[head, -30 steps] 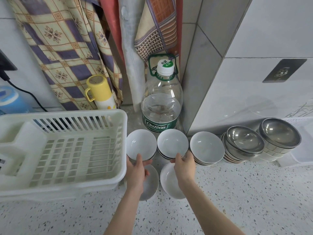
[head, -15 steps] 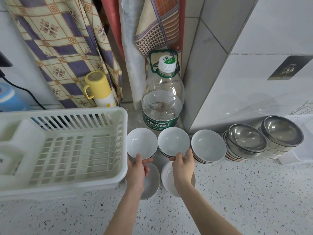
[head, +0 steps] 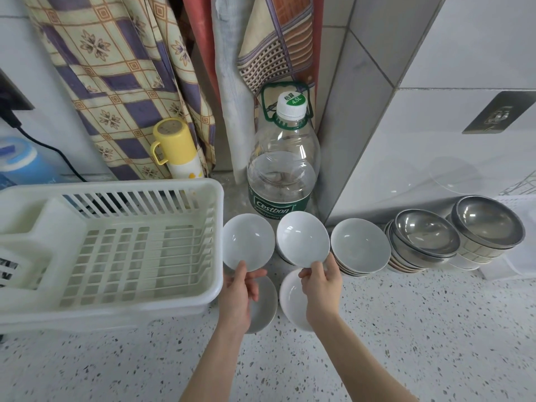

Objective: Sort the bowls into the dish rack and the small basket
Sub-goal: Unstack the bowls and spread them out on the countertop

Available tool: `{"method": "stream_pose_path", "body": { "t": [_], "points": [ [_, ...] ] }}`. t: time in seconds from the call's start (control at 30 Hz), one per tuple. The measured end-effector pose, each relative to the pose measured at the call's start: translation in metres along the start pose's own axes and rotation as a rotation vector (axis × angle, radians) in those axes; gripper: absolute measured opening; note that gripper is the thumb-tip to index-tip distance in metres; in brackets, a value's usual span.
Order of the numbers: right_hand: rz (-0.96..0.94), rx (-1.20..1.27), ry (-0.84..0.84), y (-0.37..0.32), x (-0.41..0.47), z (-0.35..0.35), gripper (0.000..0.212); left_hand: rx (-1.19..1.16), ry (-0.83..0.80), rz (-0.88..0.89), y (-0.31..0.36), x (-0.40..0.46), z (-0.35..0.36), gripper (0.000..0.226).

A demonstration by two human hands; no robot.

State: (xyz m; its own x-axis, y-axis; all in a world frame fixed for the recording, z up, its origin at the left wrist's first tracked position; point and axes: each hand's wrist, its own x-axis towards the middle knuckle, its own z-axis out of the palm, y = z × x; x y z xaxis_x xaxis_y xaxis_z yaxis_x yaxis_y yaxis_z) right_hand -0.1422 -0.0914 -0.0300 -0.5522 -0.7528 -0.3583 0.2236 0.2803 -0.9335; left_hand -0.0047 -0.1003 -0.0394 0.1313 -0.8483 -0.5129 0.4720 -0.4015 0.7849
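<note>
White ceramic bowls are seen on a speckled stone bench (head: 406, 329), viewed from above. A small white bowl (head: 248, 242) is pinched at its near rim by the left hand (head: 239, 294), thumb on the inside; it is tilted, just beside the right wall of the dish rack. A second white bowl (head: 301, 237) is gripped at its near rim by the right hand (head: 322, 285), thumb over the edge, above a short stack at the back of the bench. Under the left hand a grey-white bowl (head: 265, 303) lies on the bench; under the right hand another white bowl (head: 291, 303) lies beside it. A stack of pale bowls (head: 359, 248) is found to the right, against the tiled wall, and next to it two stacks topped by steel bowls (head: 426, 236) near the bench's right edge. The white plastic dish rack (head: 110, 245), with nothing in it, is set at the left edge of the bench. A large water bottle (head: 281, 175) and a yellow-capped flask (head: 177, 149) stand at the back, before hanging patterned cloths (head: 116, 68). At the far right edge a white plastic edge is partly seen; whether it is the small basket cannot be told.
</note>
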Motion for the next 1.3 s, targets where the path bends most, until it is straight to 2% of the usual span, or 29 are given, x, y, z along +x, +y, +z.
{"method": "stream_pose_path", "body": {
  "t": [0.17,0.27,0.47,0.7,0.9,1.13,1.3],
  "points": [
    [0.027,0.045,-0.042,-0.001,-0.018,-0.015,0.035,-0.087,-0.035,-0.003,0.0,-0.012,-0.003,0.037],
    [0.021,0.078,-0.07,-0.004,-0.029,-0.028,0.031,-0.099,-0.056,0.033,-0.002,-0.021,-0.004,0.022],
    [-0.02,0.137,-0.11,-0.012,-0.05,-0.059,0.028,-0.035,-0.16,0.093,-0.011,-0.046,-0.011,0.052],
    [-0.019,0.159,-0.148,-0.009,-0.071,-0.094,0.026,0.039,-0.176,0.034,-0.036,-0.093,-0.033,0.055],
    [0.022,0.121,-0.152,-0.004,-0.083,-0.109,0.025,0.042,-0.112,-0.007,-0.061,-0.131,-0.055,0.053],
    [0.064,0.045,-0.252,0.0,-0.104,-0.128,0.038,0.136,0.028,0.032,-0.077,-0.176,-0.076,0.054],
    [0.105,0.009,-0.317,0.008,-0.12,-0.146,0.038,0.181,0.125,0.063,-0.087,-0.205,-0.095,0.055]
  ]
}}
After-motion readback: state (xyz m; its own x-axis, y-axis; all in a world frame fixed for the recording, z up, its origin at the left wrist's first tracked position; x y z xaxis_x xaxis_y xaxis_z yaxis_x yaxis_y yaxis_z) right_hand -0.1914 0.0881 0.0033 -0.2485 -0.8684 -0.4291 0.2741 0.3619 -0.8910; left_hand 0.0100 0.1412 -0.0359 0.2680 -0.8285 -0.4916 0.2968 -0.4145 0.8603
